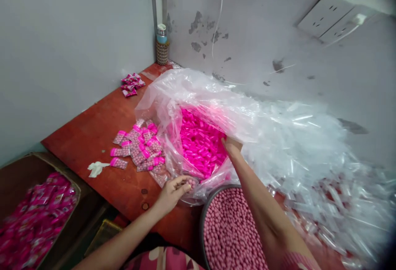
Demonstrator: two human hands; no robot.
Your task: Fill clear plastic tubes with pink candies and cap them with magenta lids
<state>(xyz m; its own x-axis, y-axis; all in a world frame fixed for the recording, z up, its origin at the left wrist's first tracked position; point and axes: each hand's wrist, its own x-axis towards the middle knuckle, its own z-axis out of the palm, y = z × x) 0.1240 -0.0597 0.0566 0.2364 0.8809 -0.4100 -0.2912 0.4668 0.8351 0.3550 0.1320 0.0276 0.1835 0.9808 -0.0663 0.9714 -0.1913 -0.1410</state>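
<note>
My left hand [173, 193] is closed, thumb and fingers pinching a small clear container of pink balls [191, 183] near the table's front. My right hand [231, 145] reaches into the right side of a large clear plastic bag [173, 92] full of bright pink plastic caps [201, 142]. Its fingertips are partly hidden among the caps, so their grip is unclear. Below, between my forearms, stands a dark round tub [202, 228] filled with pink balls [232, 228]. Left of the bag lies a pile of small clear containers with pink caps [145, 148], holding pink balls.
Many empty clear plastic containers [309, 171] heap along the right. Pink packets [132, 84] lie at the red table's [102, 121] far left edge; a box of pink packets [40, 208] stands lower left. A crumpled tissue [97, 168] and a bottle [162, 45] are also there.
</note>
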